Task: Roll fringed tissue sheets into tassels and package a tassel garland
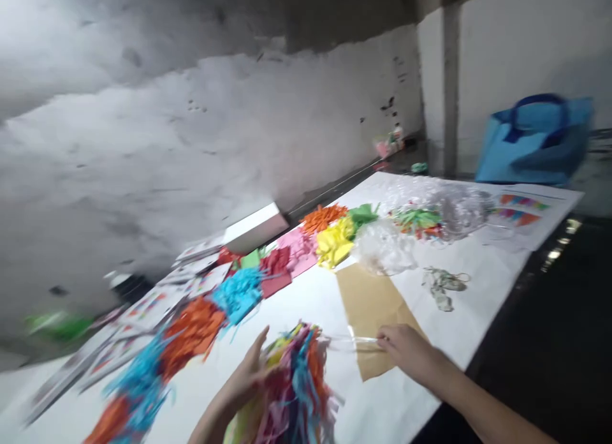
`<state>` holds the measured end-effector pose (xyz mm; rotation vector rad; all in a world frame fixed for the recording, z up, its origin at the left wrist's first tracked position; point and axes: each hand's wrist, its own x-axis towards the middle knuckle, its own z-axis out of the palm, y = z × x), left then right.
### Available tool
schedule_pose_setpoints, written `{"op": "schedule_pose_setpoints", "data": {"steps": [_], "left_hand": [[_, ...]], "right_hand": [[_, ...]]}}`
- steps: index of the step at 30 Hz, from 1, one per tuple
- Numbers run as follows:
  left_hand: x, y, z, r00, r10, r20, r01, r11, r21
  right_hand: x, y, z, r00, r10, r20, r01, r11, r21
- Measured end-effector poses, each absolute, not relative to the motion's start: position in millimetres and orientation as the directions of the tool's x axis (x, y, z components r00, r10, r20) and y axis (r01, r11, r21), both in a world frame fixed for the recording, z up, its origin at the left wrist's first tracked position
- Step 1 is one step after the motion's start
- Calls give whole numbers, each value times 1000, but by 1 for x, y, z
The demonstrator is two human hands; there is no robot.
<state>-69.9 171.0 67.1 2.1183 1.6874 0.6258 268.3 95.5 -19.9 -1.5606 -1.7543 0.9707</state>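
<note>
- While the view is blurred and tilted, the left hand (pixel 246 374) rests with open, straight fingers against the side of a bundle of multicoloured fringed paper strips (pixel 294 383), which lies at the near edge of the white paper-covered table (pixel 473 323).
- From the bundle a thin clear strip (pixel 347 343), perhaps tape or plastic, runs to the right hand (pixel 406 351); this hand is curled and pinches the end of the strip with the fingertips.
- The right hand lies over a brown flat paper sheet (pixel 368 300), just beside the bundle.
- Behind the hands, a row of cut paper piles goes across the table: orange pile (pixel 194 332), light blue pile (pixel 238 294), dark red pile (pixel 276 268), pink pile (pixel 299 246), yellow pile (pixel 333 243) and green pile (pixel 362 213).
- A crumpled clear plastic bag (pixel 382 249) sits near the yellow pile, touching the far edge of the brown sheet.
- A small knot of pale string (pixel 442 284) lies alone, to the right of the brown sheet.
- A blue fabric bag (pixel 535 141) stands at the far right, past the table corner.
- Printed sheets (pixel 201 272) lie along the grey wall (pixel 191 144) on the left.
</note>
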Motion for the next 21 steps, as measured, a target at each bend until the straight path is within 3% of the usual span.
{"op": "schedule_pose_setpoints", "data": {"steps": [4, 6, 9, 12, 15, 19, 21], "left_hand": [[-65, 137, 43, 127, 978, 166, 893, -186, 411], [-42, 121, 23, 187, 956, 224, 961, -225, 158], [-23, 116, -6, 226, 969, 98, 974, -227, -8], [-35, 133, -24, 176, 983, -44, 984, -177, -23], [-55, 149, -33, 198, 978, -60, 980, -199, 0], [-68, 151, -35, 253, 968, -6, 966, -252, 63], [-77, 149, -31, 300, 952, 64, 945, -306, 118]], "right_hand": [[263, 105, -48, -194, 980, -49, 635, 88, -767], [263, 104, -59, -216, 976, -22, 640, 125, -758], [272, 100, -75, -228, 973, 47, 630, 184, -754], [287, 93, -90, -239, 966, 103, 620, 233, -749], [301, 82, -99, -254, 947, 199, 621, 317, -717], [313, 62, -87, -250, 829, 500, 705, 510, -493], [326, 54, -76, -215, 777, 592, 758, 515, -401]]}}
